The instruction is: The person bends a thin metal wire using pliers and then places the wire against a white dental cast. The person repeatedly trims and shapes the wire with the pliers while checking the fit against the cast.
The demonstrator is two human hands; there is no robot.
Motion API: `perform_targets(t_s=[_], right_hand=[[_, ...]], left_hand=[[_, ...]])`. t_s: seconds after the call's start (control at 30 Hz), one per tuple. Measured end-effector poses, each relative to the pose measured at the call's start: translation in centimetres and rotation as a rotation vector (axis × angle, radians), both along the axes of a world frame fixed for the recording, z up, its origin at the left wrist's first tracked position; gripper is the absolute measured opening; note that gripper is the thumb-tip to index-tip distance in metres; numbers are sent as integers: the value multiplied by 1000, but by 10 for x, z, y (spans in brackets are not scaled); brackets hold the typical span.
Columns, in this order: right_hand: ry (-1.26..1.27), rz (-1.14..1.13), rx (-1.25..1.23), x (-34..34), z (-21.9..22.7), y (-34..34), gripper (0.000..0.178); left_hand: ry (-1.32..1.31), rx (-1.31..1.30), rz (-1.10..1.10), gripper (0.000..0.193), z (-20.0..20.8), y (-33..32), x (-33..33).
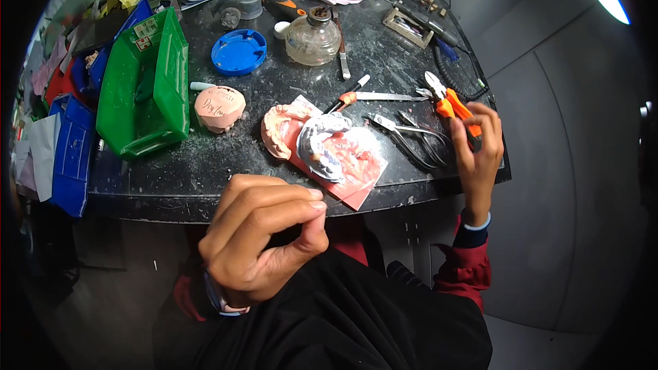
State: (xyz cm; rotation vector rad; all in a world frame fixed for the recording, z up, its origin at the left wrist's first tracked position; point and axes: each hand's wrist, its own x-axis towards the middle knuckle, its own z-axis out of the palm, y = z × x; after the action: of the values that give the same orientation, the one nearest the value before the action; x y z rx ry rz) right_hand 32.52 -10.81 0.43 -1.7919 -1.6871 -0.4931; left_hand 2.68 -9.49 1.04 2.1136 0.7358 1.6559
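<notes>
My left hand (264,240) is raised in front of the bench edge, thumb and fingertips pinched together. Whatever lies between the tips is too small to make out. At the right, my right hand (482,147) has its thumb and fingers around the orange handles of a pair of side cutters (447,104), whose jaws point away from me. Beyond my left hand lies a pink wax sheet (360,197) bearing a grey-white dental cast (319,147). A peach dental cast (276,133) sits against its left side. Metal pliers (394,127) rest between the sheet and my right hand.
A green bin (175,85) and a blue bin (72,157) stand at the left. Near them are a pink plaster cast (219,109) and a blue lid (238,53). Farther back stands a glass spirit lamp (313,44). An orange-handled knife (387,96) lies behind the pliers.
</notes>
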Motion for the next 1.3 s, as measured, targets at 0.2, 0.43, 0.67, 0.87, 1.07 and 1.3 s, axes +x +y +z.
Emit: perform_targets(t_s=[0.2, 0.43, 0.67, 0.87, 1.07, 1.3], right_hand=[[-42, 215, -133, -37, -28, -1, 20], [-217, 234, -139, -33, -20, -1, 18], [312, 204, 33, -64, -23, -26, 18], [25, 182, -88, -62, -34, -13, 15], [-139, -133, -125, 20, -8, 6, 25], [-238, 38, -123, 41, -5, 8, 23]], left_hand=[[-103, -22, 16, 14, -6, -10, 0], [-126, 26, 9, 13, 3, -22, -2], [-254, 15, -87, 19, -8, -20, -1], [-197, -9, -81, 13, -4, -18, 1], [-226, -50, -126, 14, -8, -17, 2], [-259, -53, -199, 10, -8, -16, -1]])
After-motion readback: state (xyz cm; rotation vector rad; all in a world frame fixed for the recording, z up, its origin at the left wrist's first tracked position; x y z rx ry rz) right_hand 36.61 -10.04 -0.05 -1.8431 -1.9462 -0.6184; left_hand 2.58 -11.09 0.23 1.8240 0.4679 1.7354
